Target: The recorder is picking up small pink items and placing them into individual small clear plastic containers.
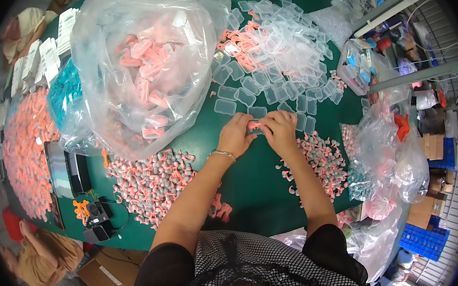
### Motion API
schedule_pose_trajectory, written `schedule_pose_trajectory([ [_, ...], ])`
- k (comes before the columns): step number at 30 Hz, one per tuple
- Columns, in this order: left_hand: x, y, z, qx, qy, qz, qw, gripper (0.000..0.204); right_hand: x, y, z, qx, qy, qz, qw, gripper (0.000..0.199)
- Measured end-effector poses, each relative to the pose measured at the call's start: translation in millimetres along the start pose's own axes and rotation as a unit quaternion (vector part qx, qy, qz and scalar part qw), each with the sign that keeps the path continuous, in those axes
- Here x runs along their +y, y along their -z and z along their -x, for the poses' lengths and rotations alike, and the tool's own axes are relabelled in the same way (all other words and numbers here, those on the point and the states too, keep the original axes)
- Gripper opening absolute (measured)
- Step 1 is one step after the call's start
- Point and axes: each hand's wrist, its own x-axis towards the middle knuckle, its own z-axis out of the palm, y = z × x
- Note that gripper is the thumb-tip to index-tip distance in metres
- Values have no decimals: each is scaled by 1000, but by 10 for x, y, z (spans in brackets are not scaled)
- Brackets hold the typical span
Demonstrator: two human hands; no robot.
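A dark green surface (pixel 254 184) fills the middle of a crowded workroom, with cardboard boxes and a blue crate on the floor to the right. Nearest the person, two heaps of small grey-and-pink parts lie on it: one (pixel 153 182) by the left forearm, one (pixel 320 162) just beside the right forearm. Above them the left hand (pixel 234 135), with a thin bangle at the wrist, and the right hand (pixel 281 130) meet fingertip to fingertip. Both grips are closed together on a small clear plastic case (pixel 254 124) pinched between them, just above the surface; what lies inside it is too small to tell.

Directly beyond the hands spreads a loose pile of empty clear cases (pixel 279 62), some salmon-pink pieces mixed in at its left edge. To the left, a big clear plastic bag (pixel 145 57) slumps, holding pink packed cases. Further left lie a teal heap (pixel 64 95), a broad spread of salmon-pink parts (pixel 22 150), and white rectangular cards (pixel 42 61) in a row at the far corner. Crumpled clear bags (pixel 393 150) crowd the right edge.
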Motion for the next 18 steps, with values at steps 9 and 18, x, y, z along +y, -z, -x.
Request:
schedule_pose_trajectory([
  [9, -20, 57, 55, -24, 12, 8, 1000, 48, -39, 65, 44, -65, 51, 32, 996, 14],
  [18, -22, 58, 69, -9, -19, -10, 1000, 48, 9, 12, -272, -39, 18, 61, 997, 24],
])
